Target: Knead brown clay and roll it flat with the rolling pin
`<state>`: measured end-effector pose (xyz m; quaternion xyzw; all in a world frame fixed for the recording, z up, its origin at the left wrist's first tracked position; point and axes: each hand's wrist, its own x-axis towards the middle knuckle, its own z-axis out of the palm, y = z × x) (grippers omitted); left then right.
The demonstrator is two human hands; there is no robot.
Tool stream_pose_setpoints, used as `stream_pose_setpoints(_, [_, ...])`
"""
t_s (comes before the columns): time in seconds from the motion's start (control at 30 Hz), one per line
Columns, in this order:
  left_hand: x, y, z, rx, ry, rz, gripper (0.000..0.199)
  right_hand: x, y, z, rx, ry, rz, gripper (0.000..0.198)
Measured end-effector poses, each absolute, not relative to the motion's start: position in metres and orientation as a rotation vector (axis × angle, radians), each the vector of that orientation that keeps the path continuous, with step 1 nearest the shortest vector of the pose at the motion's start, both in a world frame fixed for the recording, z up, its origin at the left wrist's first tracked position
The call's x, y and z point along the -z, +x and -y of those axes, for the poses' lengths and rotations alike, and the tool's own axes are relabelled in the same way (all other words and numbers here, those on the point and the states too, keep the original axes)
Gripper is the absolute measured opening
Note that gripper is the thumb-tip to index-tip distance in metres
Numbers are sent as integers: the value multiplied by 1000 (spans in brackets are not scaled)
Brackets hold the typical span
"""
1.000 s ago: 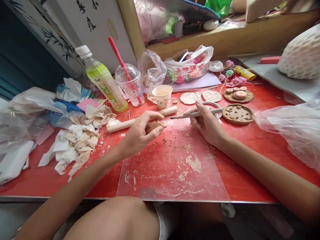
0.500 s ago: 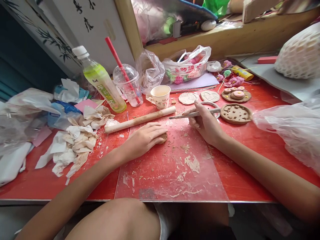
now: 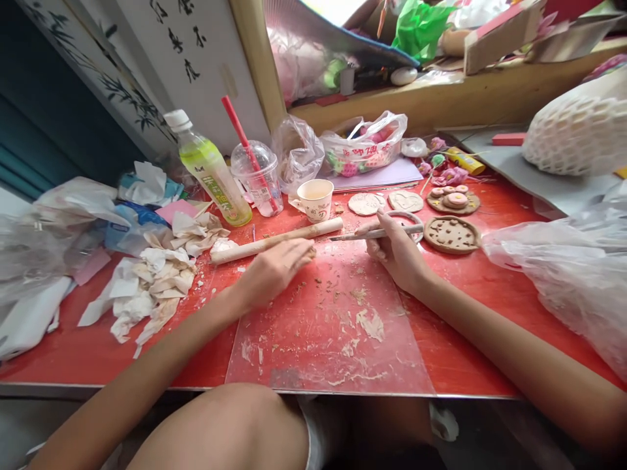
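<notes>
My left hand (image 3: pixel 277 271) is closed around a small lump of brown clay (image 3: pixel 311 253), mostly hidden by the fingers, just above the clear plastic sheet (image 3: pixel 323 339). In my right hand (image 3: pixel 399 258) is a pair of scissors (image 3: pixel 360 234), blades pointing left and handles beyond the fingers. A pale wooden rolling pin (image 3: pixel 279 241) lies behind my left hand, and a paper cup (image 3: pixel 315 201) stands past it. Two pale clay discs (image 3: pixel 366 203) rest beyond my right hand. To its right are a round clay piece with dark spots (image 3: pixel 451 235) and one with pink shapes (image 3: pixel 454 199).
Crumpled tissues (image 3: pixel 157 281) and plastic bags are heaped at left, near a green drink bottle (image 3: pixel 215 176) and a plastic cup with a red straw (image 3: pixel 257 179). A clear bag (image 3: pixel 563 261) sits at right. Clay crumbs and a flat scrap (image 3: pixel 371 325) dot the sheet.
My left hand has lifted off the sheet and turned, its fingers now gathered around the clay it was lying on. My right hand keeps the scissors in nearly the same place. The view has shifted slightly.
</notes>
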<state>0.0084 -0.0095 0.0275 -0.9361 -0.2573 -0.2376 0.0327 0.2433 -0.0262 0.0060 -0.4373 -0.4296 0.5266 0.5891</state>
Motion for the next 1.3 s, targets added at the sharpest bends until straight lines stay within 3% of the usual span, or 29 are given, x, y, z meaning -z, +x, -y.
stream_pose_setpoints(0.1, [-31, 7, 9, 849, -2875, 800, 34, -6, 243, 25, -1242, -999, 985, 46])
stream_pose_setpoints(0.23, [-18, 8, 22, 522, -3000, 550, 32, -5, 243, 25, -1249, -1013, 975, 47])
stream_pose_setpoints(0.37, [-11, 3, 34, 418, -3001, 470, 34, -5, 243, 25, -1266, -999, 959, 44])
stream_pose_setpoints(0.5, [-26, -7, 32, 472, -3178, 466, 31, -5, 243, 25, -1271, -981, 958, 43])
stream_pose_setpoints(0.63, [-47, -9, 19, 660, -3342, 791, 27, -4, 244, 26, -1261, -1002, 986, 48])
stream_pose_setpoints(0.83, [-35, -7, 33, 233, -3292, 638, 39, -3, 244, 24, -1235, -1018, 1010, 50])
stream_pose_setpoints(1.1, [-33, -18, 41, 342, -3442, 757, 25, -5, 244, 25, -1280, -980, 978, 48])
stream_pose_setpoints(1.23, [-45, -20, 32, 817, -3313, 1125, 22, -4, 245, 25, -1276, -980, 1000, 50])
stream_pose_setpoints(1.3, [-47, -21, 34, 676, -3308, 1062, 26, -3, 245, 25, -1265, -988, 1007, 50])
